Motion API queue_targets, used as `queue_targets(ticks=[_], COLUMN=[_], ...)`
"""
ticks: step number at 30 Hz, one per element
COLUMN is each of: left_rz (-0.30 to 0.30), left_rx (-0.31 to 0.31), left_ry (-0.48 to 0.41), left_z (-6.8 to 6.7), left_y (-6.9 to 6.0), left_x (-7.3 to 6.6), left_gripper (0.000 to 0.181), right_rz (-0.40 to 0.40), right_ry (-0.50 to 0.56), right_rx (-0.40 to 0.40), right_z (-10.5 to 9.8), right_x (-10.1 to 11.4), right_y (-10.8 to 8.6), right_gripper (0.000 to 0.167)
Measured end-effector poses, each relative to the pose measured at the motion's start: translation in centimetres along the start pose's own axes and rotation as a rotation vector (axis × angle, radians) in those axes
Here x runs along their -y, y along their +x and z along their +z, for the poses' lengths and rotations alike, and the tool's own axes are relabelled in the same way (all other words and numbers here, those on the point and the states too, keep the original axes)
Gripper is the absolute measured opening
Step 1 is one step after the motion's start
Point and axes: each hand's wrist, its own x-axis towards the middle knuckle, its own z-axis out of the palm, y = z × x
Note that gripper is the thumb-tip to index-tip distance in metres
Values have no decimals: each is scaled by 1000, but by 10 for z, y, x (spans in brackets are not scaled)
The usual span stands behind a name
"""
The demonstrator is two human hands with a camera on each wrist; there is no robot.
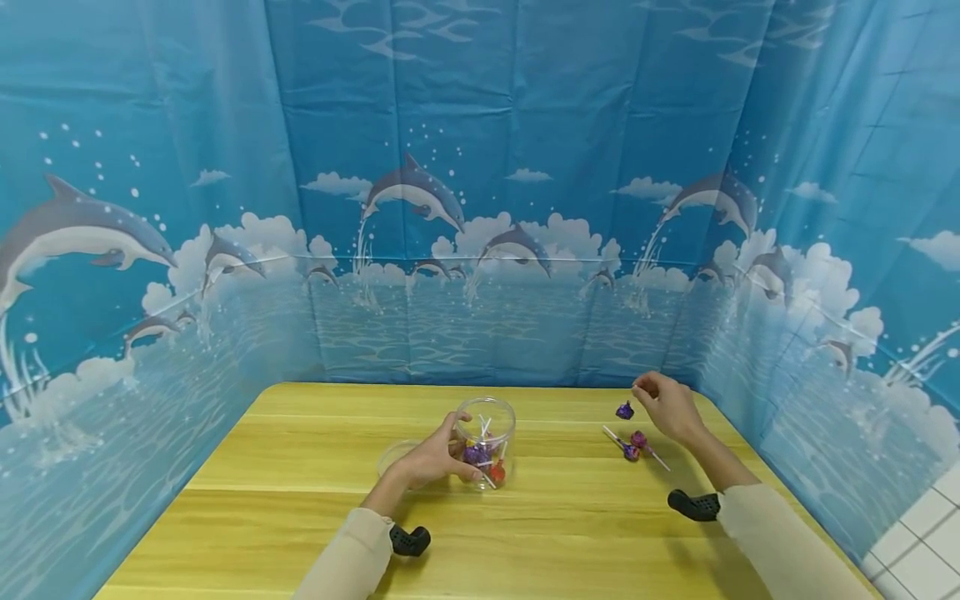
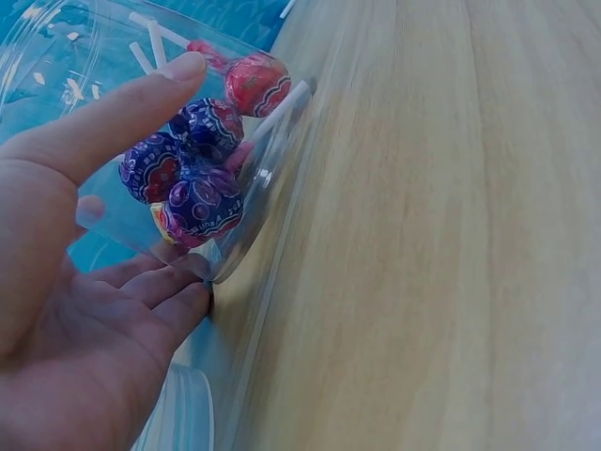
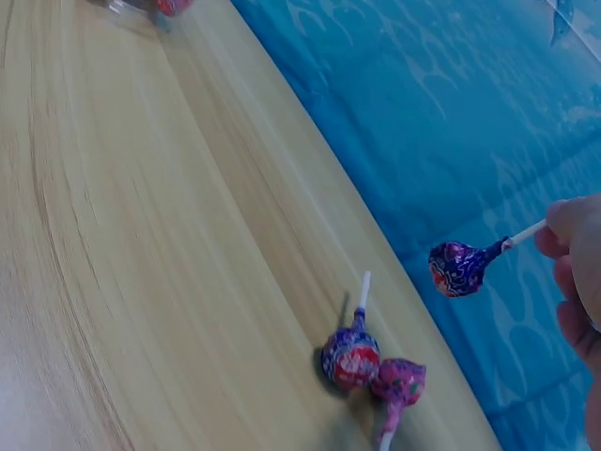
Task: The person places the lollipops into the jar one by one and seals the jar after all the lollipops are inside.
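Observation:
My left hand point(image 1: 438, 456) grips a clear round jar point(image 1: 497, 410) from its left side, thumb in front and fingers behind. Inside the jar lie several wrapped lollipops, among them purple ones point(image 2: 202, 202) and a red one point(image 2: 257, 85), with white sticks poking up. The jar's mouth is uncovered. Over at the right, my right hand point(image 1: 670, 406) pinches the white stick of a purple lollipop point(image 3: 457, 269), whose head hangs down above the table. Just below that hand, a second purple lollipop point(image 3: 350, 357) and a pink one point(image 3: 400, 382) lie side by side on the table.
A clear round lid point(image 1: 393, 455) lies on the yellow wood-grain table point(image 1: 315, 483), left of the jar and partly behind the left hand. Blue dolphin-print curtains point(image 1: 480, 325) stand along the table's back and sides. White tiles point(image 1: 926, 517) show at the lower right.

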Motion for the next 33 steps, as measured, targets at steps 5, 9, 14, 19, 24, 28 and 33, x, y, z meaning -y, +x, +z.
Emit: queue_targets(ticks=[5, 9, 14, 19, 24, 28, 33], left_rz=[-3, 3, 2, 0, -8, -7, -13], left_rx=[-9, -6, -3, 3, 7, -1, 8], left_ry=[10, -11, -31, -43, -44, -44, -43], left_z=[-1, 0, 0, -1, 0, -2, -2], left_y=[0, 1, 1, 2, 2, 2, 1], left_x=[0, 0, 0, 1, 2, 2, -1], left_gripper=[95, 94, 95, 96, 97, 97, 93], right_rz=[28, 43, 34, 2, 6, 12, -15], right_ry=[44, 84, 157, 236, 320, 394, 469], right_rx=[17, 30, 28, 20, 33, 56, 85], right_z=[6, 8, 13, 20, 25, 30, 37], right_x=[11, 21, 39, 62, 84, 100, 121], right_y=[3, 5, 9, 14, 20, 25, 31], right_gripper=[16, 17, 17, 15, 20, 22, 19])
